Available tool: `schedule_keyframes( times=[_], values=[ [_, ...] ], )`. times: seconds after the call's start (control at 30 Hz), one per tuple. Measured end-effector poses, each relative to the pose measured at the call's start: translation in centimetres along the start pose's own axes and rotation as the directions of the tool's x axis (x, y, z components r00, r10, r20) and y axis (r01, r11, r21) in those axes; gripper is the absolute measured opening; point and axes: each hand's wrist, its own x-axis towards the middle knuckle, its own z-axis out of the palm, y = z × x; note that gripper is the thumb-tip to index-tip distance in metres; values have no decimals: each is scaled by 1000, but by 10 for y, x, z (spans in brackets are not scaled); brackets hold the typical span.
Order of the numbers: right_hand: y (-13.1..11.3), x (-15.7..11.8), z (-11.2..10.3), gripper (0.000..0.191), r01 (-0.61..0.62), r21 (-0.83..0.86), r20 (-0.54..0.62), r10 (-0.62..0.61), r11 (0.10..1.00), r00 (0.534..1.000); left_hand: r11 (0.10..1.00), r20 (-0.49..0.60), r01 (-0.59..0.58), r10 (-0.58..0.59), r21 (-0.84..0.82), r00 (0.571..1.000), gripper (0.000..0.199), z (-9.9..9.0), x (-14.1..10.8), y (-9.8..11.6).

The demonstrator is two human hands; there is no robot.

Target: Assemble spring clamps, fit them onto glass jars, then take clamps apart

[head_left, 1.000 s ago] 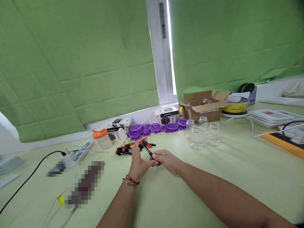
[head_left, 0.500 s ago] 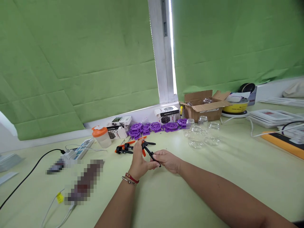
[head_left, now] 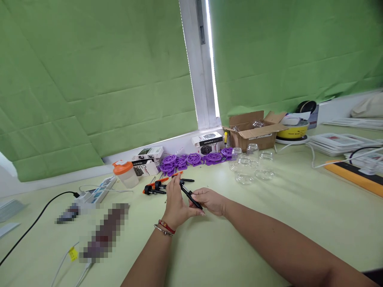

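Observation:
My left hand is curled around the upper end of a slim black rod-shaped part, with its thumb near the lower end. My right hand pinches that same part near its lower end, just above the table. The part tilts down to the right, and my fingers hide some of it. Just beyond my left hand lie several black-and-orange pieces with round black heads and slim handles. Behind them sits a row of purple round wheel-like parts.
Clear glass jars stand right of the purple parts. Behind are an open cardboard box and small white boxes. A cup with an orange lid, a power strip and cables are on the left.
The black part has turned slightly in my hands, and my left fingers sit a little differently around it. The whole view has shifted slightly.

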Motion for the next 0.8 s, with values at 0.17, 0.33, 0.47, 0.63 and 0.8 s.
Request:
schedule_keyframes(
  times=[0.17,0.33,0.47,0.63,0.8],
  values=[
    [-2,0,1,35,-27,32,37,26,999,999,1000,16,20,-21,10,1000,127,2,0,-1],
    [-2,0,0,34,-17,53,74,13,998,997,999,25,38,-38,10,999,119,3,0,-2],
    [-1,1,-2,32,-29,71,45,26,997,999,999,25,42,-42,1,999,122,2,1,0],
    [-4,0,1,33,-47,98,22,45,994,999,998,10,60,-61,7,998,124,3,0,3],
    [-6,-2,3,32,-43,114,24,41,993,999,997,-41,70,-69,35,997,124,6,-2,6]
  ],
)
